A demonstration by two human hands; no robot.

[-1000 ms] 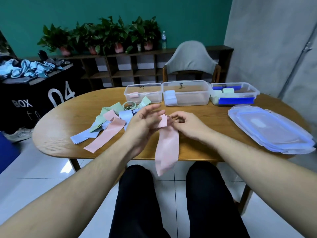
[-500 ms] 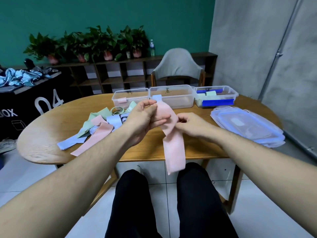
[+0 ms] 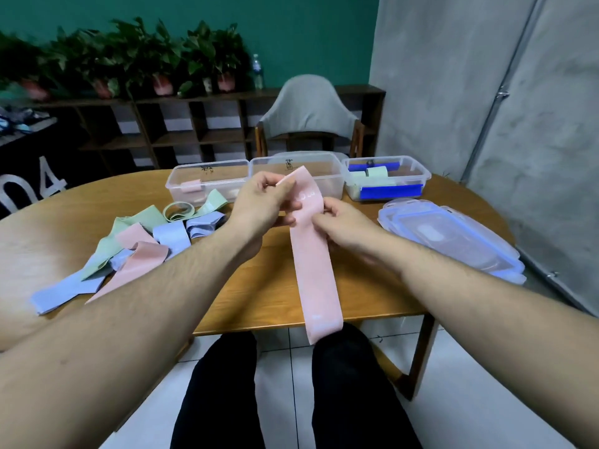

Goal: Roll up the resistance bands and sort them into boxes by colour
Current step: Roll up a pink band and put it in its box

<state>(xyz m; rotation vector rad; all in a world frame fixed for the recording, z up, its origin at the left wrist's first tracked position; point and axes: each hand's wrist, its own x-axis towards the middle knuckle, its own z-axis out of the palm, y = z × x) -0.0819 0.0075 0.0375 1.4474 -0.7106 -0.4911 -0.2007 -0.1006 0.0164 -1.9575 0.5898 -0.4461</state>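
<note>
Item: pink band (image 3: 312,254), one, held above the table (image 3: 48,241) edge. Since a second ago its top end has risen and flattened; no roll begun (rolling evidently restarts here). Left hand (image 3: 262,202) pinches the top end, right hand (image 3: 340,222) pinches the edge just below; the tail hangs toward the knees. Destination: pink box (image 3: 207,181), well apart.

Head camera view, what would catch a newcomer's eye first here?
First the long pink band, held up in front of the wooden table by both hands, the left hand pinching its top end and the right hand gripping it lower, its tail hanging over the table's near edge. Next, the loose heap of pink, green and blue bands on the left, and three clear boxes along the far side.
</note>
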